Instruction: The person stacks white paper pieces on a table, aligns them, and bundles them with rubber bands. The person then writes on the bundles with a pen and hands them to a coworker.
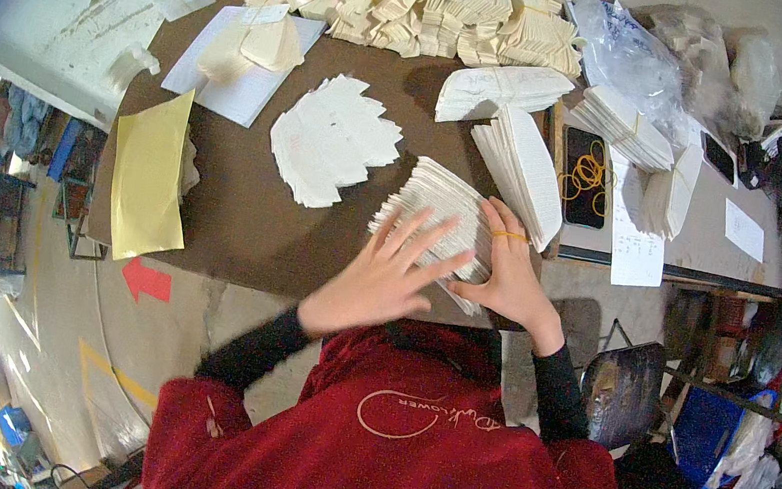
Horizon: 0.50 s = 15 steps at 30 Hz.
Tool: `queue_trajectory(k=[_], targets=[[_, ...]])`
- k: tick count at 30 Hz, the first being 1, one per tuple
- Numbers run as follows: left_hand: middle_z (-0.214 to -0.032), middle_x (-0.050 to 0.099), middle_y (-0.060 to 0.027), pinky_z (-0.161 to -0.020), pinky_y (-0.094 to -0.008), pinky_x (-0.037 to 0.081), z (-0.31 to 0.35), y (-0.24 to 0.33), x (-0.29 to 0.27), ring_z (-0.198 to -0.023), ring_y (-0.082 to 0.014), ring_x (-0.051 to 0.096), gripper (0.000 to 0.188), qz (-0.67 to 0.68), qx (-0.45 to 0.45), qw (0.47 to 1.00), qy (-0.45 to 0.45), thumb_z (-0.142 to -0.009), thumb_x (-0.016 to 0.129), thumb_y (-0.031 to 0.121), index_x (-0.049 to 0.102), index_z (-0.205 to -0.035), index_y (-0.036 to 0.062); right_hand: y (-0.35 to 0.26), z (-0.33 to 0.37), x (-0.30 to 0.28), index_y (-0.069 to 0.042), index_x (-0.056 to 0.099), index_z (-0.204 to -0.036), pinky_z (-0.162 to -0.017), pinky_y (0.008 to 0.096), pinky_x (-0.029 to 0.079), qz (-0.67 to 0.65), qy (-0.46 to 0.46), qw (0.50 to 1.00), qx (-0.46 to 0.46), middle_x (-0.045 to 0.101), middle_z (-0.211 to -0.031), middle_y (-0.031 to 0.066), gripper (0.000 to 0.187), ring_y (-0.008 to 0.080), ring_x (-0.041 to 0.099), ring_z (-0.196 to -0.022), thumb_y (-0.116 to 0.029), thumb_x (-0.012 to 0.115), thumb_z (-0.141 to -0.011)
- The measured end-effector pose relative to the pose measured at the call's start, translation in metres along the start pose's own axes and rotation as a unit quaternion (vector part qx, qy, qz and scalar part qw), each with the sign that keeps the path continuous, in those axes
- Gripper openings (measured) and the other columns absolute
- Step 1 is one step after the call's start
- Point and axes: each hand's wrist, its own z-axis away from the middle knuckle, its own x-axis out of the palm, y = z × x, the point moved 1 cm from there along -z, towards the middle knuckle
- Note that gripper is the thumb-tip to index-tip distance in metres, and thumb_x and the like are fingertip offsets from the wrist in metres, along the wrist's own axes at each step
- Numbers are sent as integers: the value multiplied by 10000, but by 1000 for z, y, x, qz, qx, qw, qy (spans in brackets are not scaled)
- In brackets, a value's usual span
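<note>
A thick stack of white, paper-like cut pieces (439,196) lies fanned at the table's near edge, in front of my body. My right hand (515,281) grips its right side, fingers over the far part and thumb at the near edge. A yellow rubber band (511,235) crosses the fingers of that hand. With fingers spread, my left hand (385,269) is over the stack's left side, slightly blurred; whether it touches is unclear. Just beyond my right hand stands another bundle of white pieces (523,173). Left of the stack, loose white pieces (334,140) lie spread in a fan.
Cream bundles (446,10) are heaped along the far edge of the brown table (241,232). A notebook (217,92) and yellow sheet (150,178) lie at the left. On the right-hand table, rubber bands (586,172) rest on a dark phone-like slab, near more white bundles (626,128).
</note>
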Motion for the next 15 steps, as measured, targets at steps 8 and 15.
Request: queue_trajectory(k=[8, 15], targets=[[-1580, -5, -246, -1090, -710, 91, -94, -61, -26, -1454, -451, 34, 1392, -70, 101, 963, -241, -441, 885, 488, 78, -1548, 238, -3, 88, 14, 14, 500, -1278, -1062, 395, 367, -206, 203, 954, 72, 509, -1346, 185, 480, 321, 501, -1233, -44, 638, -821], [-1433, 254, -259, -1076, -722, 145, -79, -51, -25, -1374, -466, 219, 1289, -100, 130, 952, -259, -485, 859, 453, 166, -1531, 157, -14, 113, 65, 21, 420, -1236, -924, 314, 468, -743, 76, 600, 286, 618, -1089, 185, 325, 225, 607, -1008, -47, 525, -935]])
